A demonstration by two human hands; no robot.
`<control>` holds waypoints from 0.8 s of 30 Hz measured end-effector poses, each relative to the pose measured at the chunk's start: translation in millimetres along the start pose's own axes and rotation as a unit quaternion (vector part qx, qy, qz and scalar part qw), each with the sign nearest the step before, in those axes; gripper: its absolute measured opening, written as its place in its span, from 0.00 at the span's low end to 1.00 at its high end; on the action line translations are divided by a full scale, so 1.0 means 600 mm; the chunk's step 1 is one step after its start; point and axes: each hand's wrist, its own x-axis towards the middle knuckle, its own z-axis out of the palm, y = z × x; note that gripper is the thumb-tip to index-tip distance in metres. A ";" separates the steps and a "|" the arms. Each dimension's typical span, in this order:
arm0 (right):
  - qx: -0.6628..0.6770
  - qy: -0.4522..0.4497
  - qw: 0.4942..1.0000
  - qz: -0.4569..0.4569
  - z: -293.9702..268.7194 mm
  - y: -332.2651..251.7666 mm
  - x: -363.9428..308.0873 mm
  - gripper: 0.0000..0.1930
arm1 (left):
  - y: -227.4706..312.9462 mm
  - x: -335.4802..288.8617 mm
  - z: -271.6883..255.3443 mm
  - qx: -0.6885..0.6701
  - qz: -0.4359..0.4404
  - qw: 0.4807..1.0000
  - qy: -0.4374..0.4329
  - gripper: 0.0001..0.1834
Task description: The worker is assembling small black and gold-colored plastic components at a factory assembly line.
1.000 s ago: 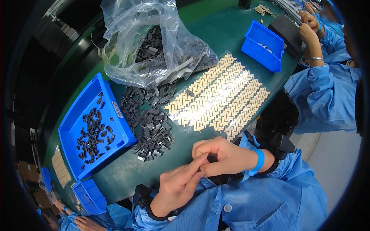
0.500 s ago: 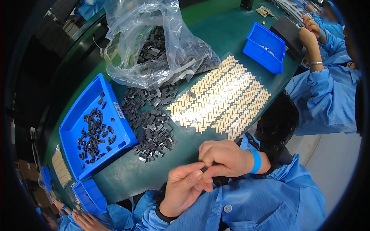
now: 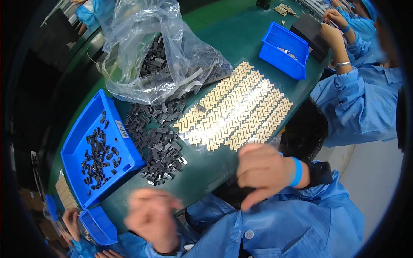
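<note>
My left hand [image 3: 152, 217] is over the near edge of the green table, below a pile of small black plastic parts [image 3: 161, 157]. Motion smears its fingers, so its hold cannot be made out. My right hand [image 3: 262, 172], a blue band at its wrist, is near the lower edge of a clear sheet of beige die-cut adhesive pieces [image 3: 234, 112]. Its thumb stands apart from the bent fingers, and nothing shows in the gap. The two hands are well apart. One loose black part [image 3: 201, 108] lies on the sheet.
A blue tray [image 3: 71, 152] with scattered black parts stands left of the pile. Behind lies a large clear bag [image 3: 172, 86] of black parts. A blue bin [image 3: 282, 64] and a black box [image 3: 310, 36] stand far right. Co-workers sit to the right [image 3: 355, 99] and lower left.
My hands were together, fingertips on a small dark piece. Now they have parted: the left has moved left toward the pile, the right slightly right. The view has shifted a little.
</note>
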 end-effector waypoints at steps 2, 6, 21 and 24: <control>-0.048 0.000 0.999 0.016 -0.029 0.000 -0.019 0.17 | -0.006 0.032 -0.072 0.186 0.154 0.963 0.122 0.08; -0.167 -0.021 0.983 0.067 -0.053 0.004 -0.047 0.12 | 0.018 0.091 -0.133 0.540 0.201 0.775 0.258 0.16; -0.189 0.000 0.981 0.043 -0.037 0.032 -0.088 0.09 | -0.054 -0.055 0.111 -0.367 -0.539 0.714 -0.254 0.23; -0.168 0.004 0.985 0.046 -0.040 0.034 -0.092 0.09 | -0.053 -0.043 0.145 -0.441 -0.511 0.722 -0.152 0.20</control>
